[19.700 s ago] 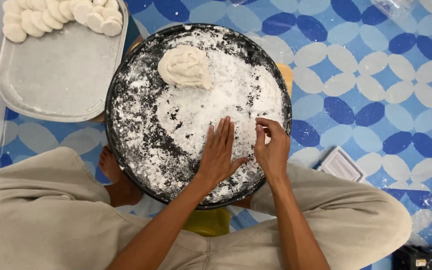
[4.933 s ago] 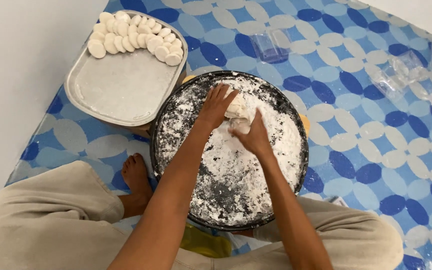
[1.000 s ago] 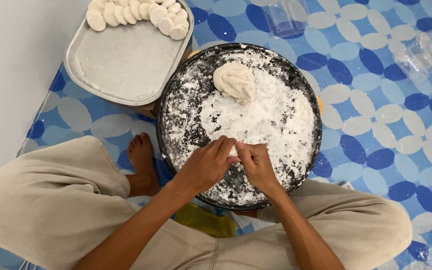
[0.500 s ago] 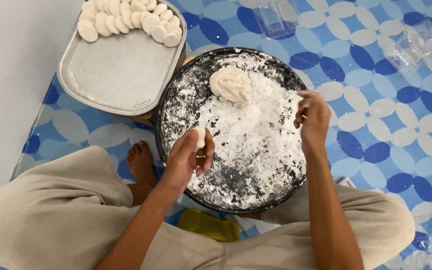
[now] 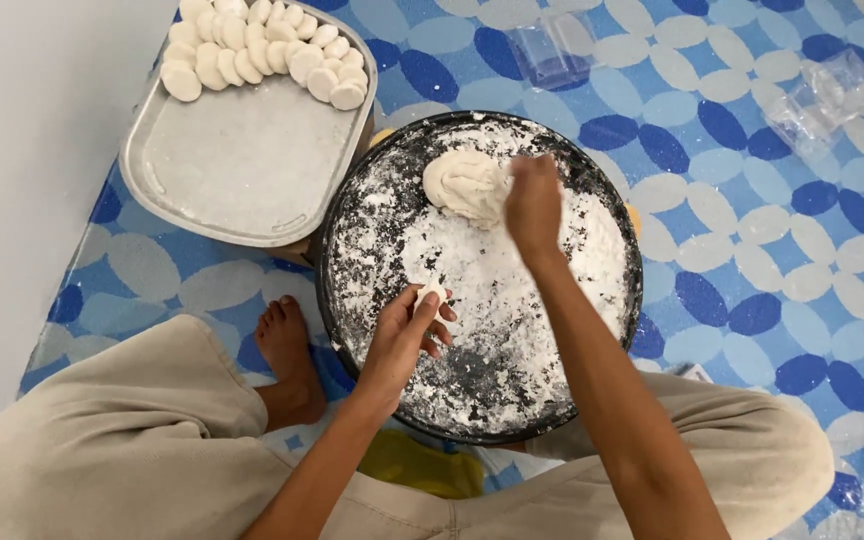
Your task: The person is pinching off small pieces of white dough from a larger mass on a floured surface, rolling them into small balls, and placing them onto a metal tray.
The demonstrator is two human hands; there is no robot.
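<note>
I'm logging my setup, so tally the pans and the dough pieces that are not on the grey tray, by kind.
round black floured pan: 1
rectangular grey metal tray: 1
large pale dough lump: 1
small white dough piece, held in the left hand: 1
Total: 4

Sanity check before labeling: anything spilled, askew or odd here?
Nothing stands out. Flour stays inside the round black tray; dough discs sit in tidy rows on the metal tray; left hand holds a small dough piece.
</note>
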